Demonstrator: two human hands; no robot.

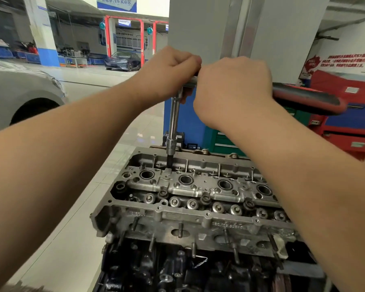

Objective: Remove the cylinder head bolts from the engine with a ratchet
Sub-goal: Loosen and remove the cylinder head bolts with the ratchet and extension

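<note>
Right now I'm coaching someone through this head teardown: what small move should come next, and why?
Probably swing the red handle to turn the bolt. The extension stands nearly upright with its dark bit seated in the far row of the cylinder head. The left hand grips over the ratchet head, and the right hand grips the shaft beside it, so the tool looks braced.

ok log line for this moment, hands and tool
left hand: grips ratchet head | right hand: grips handle | extension: upright, seated in cylinder head far row
</note>
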